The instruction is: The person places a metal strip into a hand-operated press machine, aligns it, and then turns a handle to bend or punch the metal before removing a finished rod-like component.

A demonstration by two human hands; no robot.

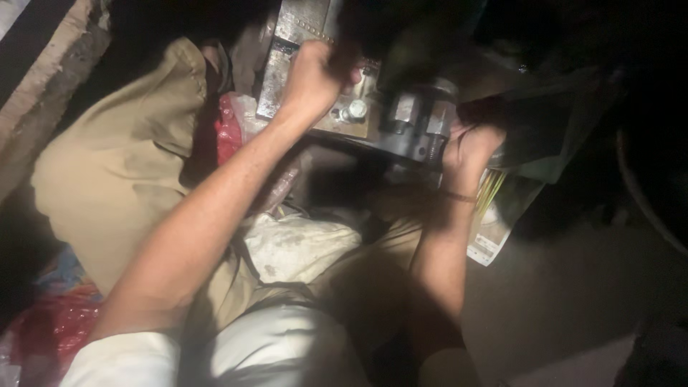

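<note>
My left hand is clenched against the top of a metal machine part, a grey plate with bolts. What it grips is hidden in shadow. My right hand reaches under a dark metal block that carries two large hex nuts, its fingers curled up against the underside. A smaller shiny bolt head sits on the plate between my hands.
My bent legs in khaki trousers fill the left and middle. A red plastic bag lies by the plate, another at bottom left. A printed packet lies under my right wrist. The right side is dark floor.
</note>
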